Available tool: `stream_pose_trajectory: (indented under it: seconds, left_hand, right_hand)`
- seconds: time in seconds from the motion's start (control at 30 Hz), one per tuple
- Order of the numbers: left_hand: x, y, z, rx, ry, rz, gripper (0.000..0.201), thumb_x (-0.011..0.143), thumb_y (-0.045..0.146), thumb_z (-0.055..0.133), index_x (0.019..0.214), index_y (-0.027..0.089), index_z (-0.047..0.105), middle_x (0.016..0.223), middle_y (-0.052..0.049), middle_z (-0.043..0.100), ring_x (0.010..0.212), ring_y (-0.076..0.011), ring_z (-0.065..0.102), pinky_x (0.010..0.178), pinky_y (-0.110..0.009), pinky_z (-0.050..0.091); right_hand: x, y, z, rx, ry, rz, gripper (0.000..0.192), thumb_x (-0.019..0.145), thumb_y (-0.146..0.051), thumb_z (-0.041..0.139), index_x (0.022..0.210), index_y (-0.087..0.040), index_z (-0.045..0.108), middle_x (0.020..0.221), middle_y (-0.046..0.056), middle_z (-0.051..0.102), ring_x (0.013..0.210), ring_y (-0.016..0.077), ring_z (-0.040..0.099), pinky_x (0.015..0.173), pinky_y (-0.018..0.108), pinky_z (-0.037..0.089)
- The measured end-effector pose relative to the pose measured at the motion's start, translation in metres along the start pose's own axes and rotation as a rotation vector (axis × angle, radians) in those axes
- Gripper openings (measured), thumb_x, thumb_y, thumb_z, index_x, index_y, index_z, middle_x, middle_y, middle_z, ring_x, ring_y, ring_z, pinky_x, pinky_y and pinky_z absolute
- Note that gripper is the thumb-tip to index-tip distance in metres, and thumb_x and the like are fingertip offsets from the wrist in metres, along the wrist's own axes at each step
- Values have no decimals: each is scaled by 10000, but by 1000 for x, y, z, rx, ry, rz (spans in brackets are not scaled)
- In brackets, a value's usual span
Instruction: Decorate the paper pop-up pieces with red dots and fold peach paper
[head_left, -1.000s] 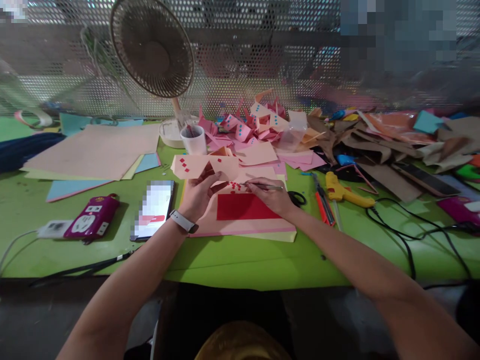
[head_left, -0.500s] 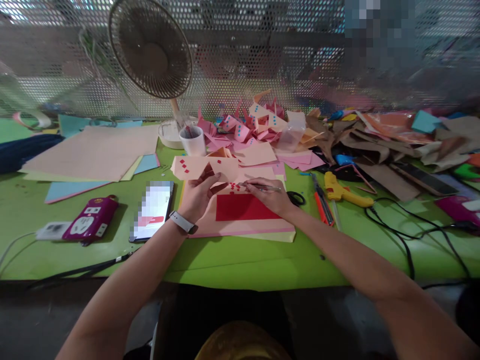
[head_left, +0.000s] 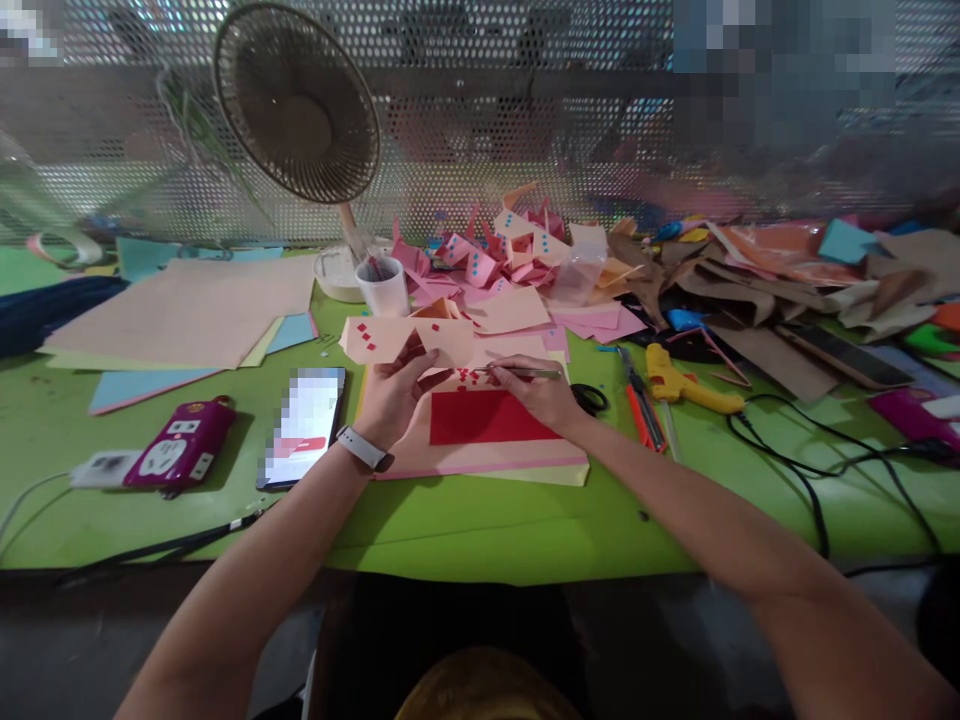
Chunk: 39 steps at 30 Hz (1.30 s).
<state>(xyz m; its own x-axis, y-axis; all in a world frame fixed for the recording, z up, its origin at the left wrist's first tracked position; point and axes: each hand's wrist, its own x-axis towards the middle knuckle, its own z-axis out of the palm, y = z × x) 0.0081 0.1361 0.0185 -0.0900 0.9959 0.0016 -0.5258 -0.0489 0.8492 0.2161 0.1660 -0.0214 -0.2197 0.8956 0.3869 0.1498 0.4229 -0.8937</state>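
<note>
Between the thumb and fingers of my left hand [head_left: 400, 393] is a folded peach paper piece [head_left: 450, 345] with several small red diamonds stuck on its face. My right hand [head_left: 531, 388] grips slim metal tweezers [head_left: 536, 373], their tip pointing left over a cluster of small red paper bits [head_left: 468, 378]. Those bits lie on peach sheets just behind a red paper rectangle [head_left: 487, 418]. The rectangle rests on a stack of peach, pink and yellow paper [head_left: 480, 463]. Whether the tweezers' tip holds a bit is too small to tell.
A phone [head_left: 304, 430] and a purple power strip [head_left: 180, 440] lie left. Behind stand a white cup [head_left: 382, 290], a fan [head_left: 300, 110] and a heap of folded pink papers [head_left: 487, 255]. Right are black-handled scissors [head_left: 589, 400], an orange cutter [head_left: 643, 405] and a yellow glue gun [head_left: 690, 385].
The whole view has shifted very slightly. Both hands keep their holds, and the tweezers' tip stays over the red bits.
</note>
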Motion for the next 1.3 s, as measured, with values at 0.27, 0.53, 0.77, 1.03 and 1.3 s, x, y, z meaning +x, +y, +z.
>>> stream_pose_trajectory:
  seconds: [0.27,0.53,0.77,1.03,1.3]
  left_hand:
    - [0,1,0,-10,22,-8,295,622,161,808,891,192,690,864,3,658,846,-150,639,767,-299,579]
    - [-9,3,4,-9,11,-15,220,657,170,810,828,180,671,839,17,602,821,-123,614,771,-288,591]
    - [-14,8,9,-16,0,-14,224,670,178,810,836,185,659,836,14,595,832,-126,605,768,-286,591]
    - [-16,0,12,-18,43,-63,259,647,163,817,864,172,677,890,-5,620,864,-147,620,776,-297,593]
    - [-28,-6,18,-4,-51,-226,182,723,145,775,869,150,666,981,-29,602,871,-158,637,882,-391,582]
  right_hand:
    - [0,-11,0,84,8,-18,278,820,-442,698,924,-190,752,883,64,774,793,212,748,735,347,635]
    - [-10,-50,-13,-56,54,-256,155,880,-278,658,991,-220,749,931,40,777,818,191,750,747,313,632]
    - [-10,-59,-18,-168,133,-326,139,875,-273,660,955,-214,757,902,36,781,771,184,750,722,302,626]
    - [-12,-65,-18,-207,158,-349,149,893,-295,641,968,-234,754,869,17,781,856,197,746,806,330,620]
    - [-18,-72,-14,-272,106,-401,167,910,-272,603,997,-284,745,961,-2,776,1019,232,717,935,398,598]
